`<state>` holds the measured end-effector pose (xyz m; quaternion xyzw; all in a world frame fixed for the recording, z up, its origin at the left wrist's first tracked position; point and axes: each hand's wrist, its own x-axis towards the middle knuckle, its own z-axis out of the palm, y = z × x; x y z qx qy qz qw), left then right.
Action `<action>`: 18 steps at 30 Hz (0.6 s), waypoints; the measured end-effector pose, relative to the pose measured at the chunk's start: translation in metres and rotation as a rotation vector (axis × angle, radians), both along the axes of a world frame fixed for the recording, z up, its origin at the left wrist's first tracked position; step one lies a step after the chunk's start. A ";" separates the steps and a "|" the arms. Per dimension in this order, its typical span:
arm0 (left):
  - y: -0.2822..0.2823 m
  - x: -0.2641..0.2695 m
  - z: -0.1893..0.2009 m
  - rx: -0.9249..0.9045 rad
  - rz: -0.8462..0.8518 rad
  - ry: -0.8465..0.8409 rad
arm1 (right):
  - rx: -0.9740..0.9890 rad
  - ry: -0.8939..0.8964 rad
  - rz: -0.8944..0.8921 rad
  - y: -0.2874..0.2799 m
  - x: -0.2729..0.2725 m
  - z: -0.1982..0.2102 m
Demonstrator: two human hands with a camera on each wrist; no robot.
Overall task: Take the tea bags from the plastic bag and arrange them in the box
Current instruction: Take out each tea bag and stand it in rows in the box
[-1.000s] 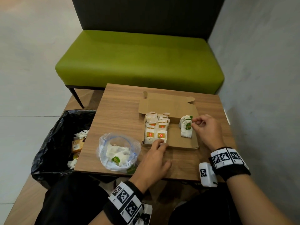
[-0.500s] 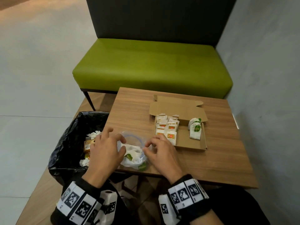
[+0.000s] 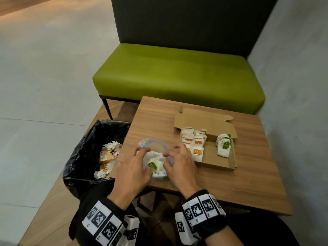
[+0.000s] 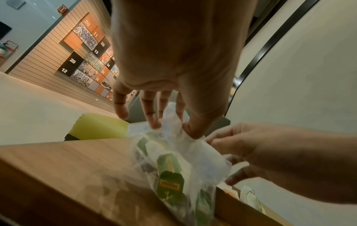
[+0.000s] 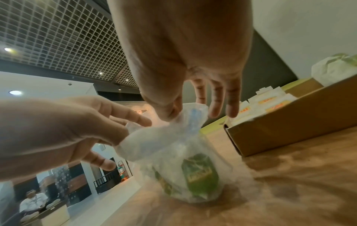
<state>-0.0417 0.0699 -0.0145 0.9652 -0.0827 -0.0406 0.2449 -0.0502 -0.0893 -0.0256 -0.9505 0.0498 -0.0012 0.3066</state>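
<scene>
The plastic bag (image 3: 154, 162) sits at the tabletop's near-left edge, holding tea bags with green tags (image 3: 152, 165) whose yellow lettering is too blurred to read. The left hand (image 3: 131, 172) pinches the bag's rim between thumb and fingers; the right hand (image 3: 179, 166) pinches the opposite rim. Just right of it, the cardboard box (image 3: 232, 162) holds rows of orange-labelled tea bags (image 3: 194, 144) and a few green-tagged ones (image 3: 224, 146). Wall panels (image 4: 86, 59) show numbers: 20, 11, 13, 12.

The clear plastic bag (image 3: 154, 158) sits on the wooden table (image 3: 239, 181), left of the open cardboard box (image 3: 215, 159). The black-lined bin (image 3: 83, 157) stands left of the table, the green bench (image 3: 177, 80) behind
</scene>
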 end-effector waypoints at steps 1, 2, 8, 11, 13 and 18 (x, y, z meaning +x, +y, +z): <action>0.000 -0.001 -0.002 -0.008 -0.012 -0.019 | -0.030 0.001 0.013 0.001 -0.001 0.003; 0.001 -0.002 -0.004 -0.013 -0.023 -0.032 | -0.059 0.019 0.026 0.003 0.000 0.006; 0.004 -0.006 -0.013 -0.018 -0.037 -0.067 | -0.233 0.226 0.098 0.022 0.007 0.013; 0.005 -0.007 -0.014 -0.017 -0.050 -0.074 | -0.289 0.290 0.118 0.028 0.009 0.015; 0.006 -0.007 -0.015 -0.011 -0.061 -0.076 | -0.335 0.323 0.116 0.032 0.011 0.015; 0.008 -0.007 -0.016 -0.046 -0.065 -0.055 | -0.277 0.308 0.090 0.034 0.014 0.004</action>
